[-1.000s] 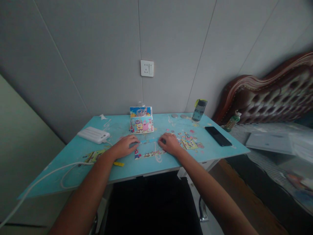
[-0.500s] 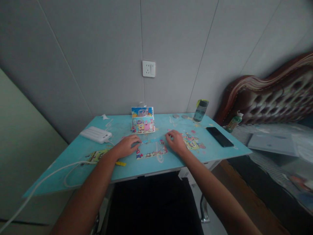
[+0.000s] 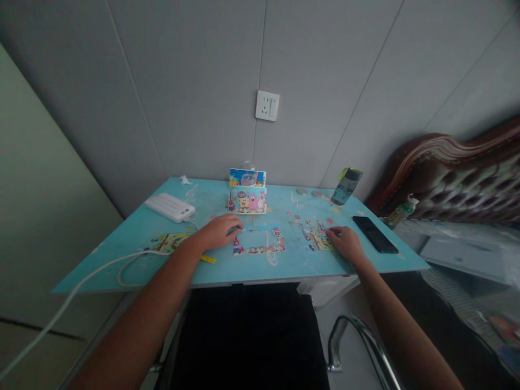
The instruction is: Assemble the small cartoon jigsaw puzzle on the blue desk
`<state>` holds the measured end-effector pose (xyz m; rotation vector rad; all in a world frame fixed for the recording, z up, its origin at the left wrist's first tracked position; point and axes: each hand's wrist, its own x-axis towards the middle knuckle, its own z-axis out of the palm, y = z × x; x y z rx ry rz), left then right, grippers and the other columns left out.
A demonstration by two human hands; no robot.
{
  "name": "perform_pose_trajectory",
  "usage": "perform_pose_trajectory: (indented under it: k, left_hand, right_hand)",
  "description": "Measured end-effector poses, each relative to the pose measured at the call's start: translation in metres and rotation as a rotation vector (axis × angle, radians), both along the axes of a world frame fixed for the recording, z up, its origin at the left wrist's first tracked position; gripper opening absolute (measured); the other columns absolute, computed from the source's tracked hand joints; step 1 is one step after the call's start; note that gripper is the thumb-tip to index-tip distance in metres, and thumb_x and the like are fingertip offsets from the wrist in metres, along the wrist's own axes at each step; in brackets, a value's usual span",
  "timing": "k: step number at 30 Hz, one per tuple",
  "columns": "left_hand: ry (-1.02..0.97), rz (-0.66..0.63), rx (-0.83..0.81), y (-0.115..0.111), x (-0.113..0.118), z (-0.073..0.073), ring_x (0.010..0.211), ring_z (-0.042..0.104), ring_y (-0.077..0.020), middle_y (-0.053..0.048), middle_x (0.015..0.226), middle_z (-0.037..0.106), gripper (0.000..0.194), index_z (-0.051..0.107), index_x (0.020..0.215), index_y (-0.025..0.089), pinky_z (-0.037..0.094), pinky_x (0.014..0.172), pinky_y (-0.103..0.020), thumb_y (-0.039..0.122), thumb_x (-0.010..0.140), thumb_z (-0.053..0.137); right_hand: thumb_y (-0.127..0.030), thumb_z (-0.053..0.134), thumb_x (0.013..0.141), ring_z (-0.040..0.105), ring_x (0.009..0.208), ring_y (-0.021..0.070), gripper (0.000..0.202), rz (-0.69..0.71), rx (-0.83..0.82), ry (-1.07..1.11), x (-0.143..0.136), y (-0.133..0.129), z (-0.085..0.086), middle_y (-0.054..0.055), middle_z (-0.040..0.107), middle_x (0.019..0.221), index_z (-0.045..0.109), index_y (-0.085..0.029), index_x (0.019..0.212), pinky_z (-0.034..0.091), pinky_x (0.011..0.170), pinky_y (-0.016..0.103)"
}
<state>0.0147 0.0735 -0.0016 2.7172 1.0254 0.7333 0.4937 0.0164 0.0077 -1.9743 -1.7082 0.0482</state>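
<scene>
Turquoise counter [image 3: 244,271] lies beneath your half-curled fingers [image 3: 235,218]: left hand [image 3: 219,231] by the picture border [image 3: 260,250], right hand [image 3: 346,244] at colourful pieces [image 3: 318,238]. Any grip is unclear.

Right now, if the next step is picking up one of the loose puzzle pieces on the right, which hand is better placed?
Likely the right hand: its fingers are at the loose pieces. The left hand is at the left end of the puzzle border, which lies between it and them.

We saw a cartoon-printed puzzle border [image 3: 260,250], hollow, flat just below centre; small multicoloured pieces [image 3: 306,233] lay scattered right of centre.
</scene>
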Motion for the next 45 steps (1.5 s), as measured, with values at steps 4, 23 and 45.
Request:
perform_pose_trajectory:
  k: [4, 23, 45]
  left_hand:
    - [0.008, -0.009, 0.008, -0.003, 0.0, 0.003, 0.102, 0.063, -0.0227, -0.006, 0.108, 0.067, 0.022, 0.07, 0.109, 0.024, 0.048, 0.095, -0.037, 0.026, 0.096, 0.052]
    - [0.07, 0.001, 0.047, -0.009, 0.001, 0.009, 0.105, 0.064, -0.0218, -0.007, 0.112, 0.067, 0.018, 0.067, 0.111, 0.017, 0.051, 0.095, -0.044, 0.027, 0.099, 0.059]
    - [0.057, -0.007, 0.062, -0.004, 0.0, 0.005, 0.103, 0.064, -0.0228, -0.007, 0.108, 0.068, 0.023, 0.07, 0.109, 0.022, 0.049, 0.094, -0.039, 0.018, 0.094, 0.053]
  right_hand:
    - [-0.051, 0.067, 0.083, 0.07, 0.078, 0.0271, 0.037, 0.022, -0.007, 0.135, -0.001, 0.005, -0.003, 0.013, 0.078, 0.086, 0.08, -0.017, 0.092, 0.049, 0.07, 0.036]
    - [-0.048, 0.067, 0.088, 0.071, 0.081, 0.023, 0.039, 0.491, 0.021, 0.575, -0.158, 0.012, 0.011, 0.008, 0.08, 0.094, 0.08, -0.017, 0.107, 0.054, 0.077, 0.035]
    - [-0.032, 0.053, 0.095, 0.067, 0.074, 0.017, 0.034, 0.483, 0.112, 0.344, -0.166, 0.001, 0.002, 0.006, 0.078, 0.1, 0.078, -0.022, 0.116, 0.053, 0.075, 0.03]
